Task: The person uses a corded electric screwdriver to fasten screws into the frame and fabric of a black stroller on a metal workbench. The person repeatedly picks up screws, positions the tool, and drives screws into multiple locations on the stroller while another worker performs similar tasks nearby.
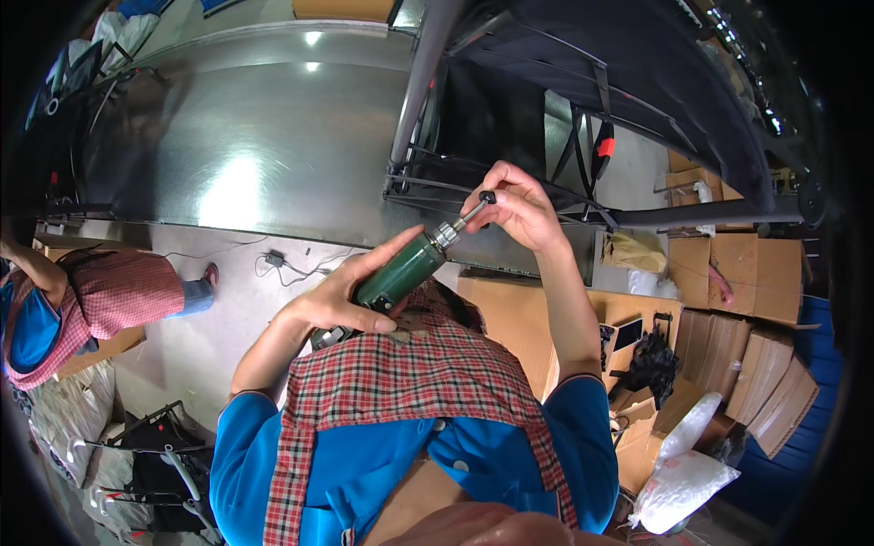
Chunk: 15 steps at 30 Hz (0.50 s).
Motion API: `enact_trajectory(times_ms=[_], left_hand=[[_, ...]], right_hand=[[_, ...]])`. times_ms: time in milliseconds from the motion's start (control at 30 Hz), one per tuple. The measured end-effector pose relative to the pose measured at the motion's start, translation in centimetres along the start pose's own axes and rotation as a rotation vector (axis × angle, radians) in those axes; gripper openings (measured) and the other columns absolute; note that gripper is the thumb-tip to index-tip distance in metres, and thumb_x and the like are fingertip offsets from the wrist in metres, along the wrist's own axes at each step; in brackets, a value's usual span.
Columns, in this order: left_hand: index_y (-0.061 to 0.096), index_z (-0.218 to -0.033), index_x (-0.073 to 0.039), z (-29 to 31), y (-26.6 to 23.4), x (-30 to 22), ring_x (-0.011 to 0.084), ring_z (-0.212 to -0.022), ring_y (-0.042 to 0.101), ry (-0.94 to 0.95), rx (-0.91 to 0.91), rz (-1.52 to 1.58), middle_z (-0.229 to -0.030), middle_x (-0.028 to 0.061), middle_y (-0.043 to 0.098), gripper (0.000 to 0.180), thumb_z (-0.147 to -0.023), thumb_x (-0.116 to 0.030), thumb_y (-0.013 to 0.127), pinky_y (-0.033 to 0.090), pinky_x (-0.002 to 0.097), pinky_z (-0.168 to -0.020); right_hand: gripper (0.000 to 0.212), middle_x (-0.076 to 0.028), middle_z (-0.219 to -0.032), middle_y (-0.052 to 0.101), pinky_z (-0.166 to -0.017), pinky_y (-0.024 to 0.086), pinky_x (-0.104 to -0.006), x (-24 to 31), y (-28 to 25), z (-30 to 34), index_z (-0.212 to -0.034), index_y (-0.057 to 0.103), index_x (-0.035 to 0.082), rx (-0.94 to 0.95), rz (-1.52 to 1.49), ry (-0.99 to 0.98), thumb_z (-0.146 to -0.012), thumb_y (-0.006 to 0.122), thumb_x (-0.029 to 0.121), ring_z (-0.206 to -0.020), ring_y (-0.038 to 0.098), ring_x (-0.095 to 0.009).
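My left hand [341, 296] is wrapped round a dark green power screwdriver [401, 274], held slanted in front of my checked apron. From its silver chuck [445, 235] a thin metal bit points up and to the right. With its fingers closed, my right hand [522, 207] pinches a small black part [487, 197] at the bit's end. Whether a screw sits in that part is too small to tell. Just beyond both hands stands a folding frame of dark tubes with black fabric [637, 55], a red tag [606, 146] on one strap.
A shiny metal workbench [273, 136] stretches across the far side. Cardboard boxes [733, 278] and a white plastic bag [683, 491] lie to the right. Cables [282, 264] run over the floor. At the left is a co-worker [109, 300] in a checked apron.
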<state>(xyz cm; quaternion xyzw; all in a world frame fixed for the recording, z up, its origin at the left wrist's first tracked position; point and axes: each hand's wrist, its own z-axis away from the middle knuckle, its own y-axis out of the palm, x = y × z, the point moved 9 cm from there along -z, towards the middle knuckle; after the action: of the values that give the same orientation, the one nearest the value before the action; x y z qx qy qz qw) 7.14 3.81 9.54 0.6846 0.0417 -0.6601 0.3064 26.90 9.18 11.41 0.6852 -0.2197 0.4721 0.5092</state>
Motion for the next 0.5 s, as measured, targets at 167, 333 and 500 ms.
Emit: enact_trajectory(times_ms=[167, 333, 500], left_hand=[[0.019, -0.162, -0.015, -0.3, -0.7, -0.2, 0.0187, -0.091, 0.064, 0.006, -0.005, -0.014, -0.124, 0.0109, 0.062, 0.114, -0.068, -0.022, 0.083, 0.051, 0.0342, -0.089], [0.019, -0.162, -0.015, -0.7, -0.4, -0.3, 0.0186, -0.090, 0.065, 0.015, -0.001, 0.035, -0.121, 0.0106, 0.063, 0.113, -0.069, -0.022, 0.083, 0.052, 0.0340, -0.088], [0.019, -0.162, -0.015, -1.2, -0.2, -0.2, 0.0182, -0.090, 0.064, 0.020, -0.003, 0.053, -0.121, 0.0105, 0.062, 0.112, -0.069, -0.021, 0.082, 0.052, 0.0340, -0.089]], right_hand=[[0.011, -0.029, -0.101, 0.067, -0.079, 0.063, -0.0407, 0.3, -0.2, -1.4, -0.104, 0.050, 0.002, 0.037, 0.012, 0.035, -0.100, 0.052, 0.011, -0.089, 0.073, -0.034], [0.009, -0.029, -0.107, 0.067, -0.082, 0.062, -0.0418, 0.8, -0.6, -1.7, -0.108, 0.051, 0.004, 0.134, 0.015, 0.074, -0.102, 0.051, 0.011, -0.094, 0.073, -0.035], [0.009, -0.028, -0.102, 0.068, -0.080, 0.063, -0.0392, 1.4, -0.9, -1.9, -0.103, 0.051, 0.003, 0.118, 0.104, 0.105, -0.101, 0.051, 0.012, -0.089, 0.073, -0.033]])
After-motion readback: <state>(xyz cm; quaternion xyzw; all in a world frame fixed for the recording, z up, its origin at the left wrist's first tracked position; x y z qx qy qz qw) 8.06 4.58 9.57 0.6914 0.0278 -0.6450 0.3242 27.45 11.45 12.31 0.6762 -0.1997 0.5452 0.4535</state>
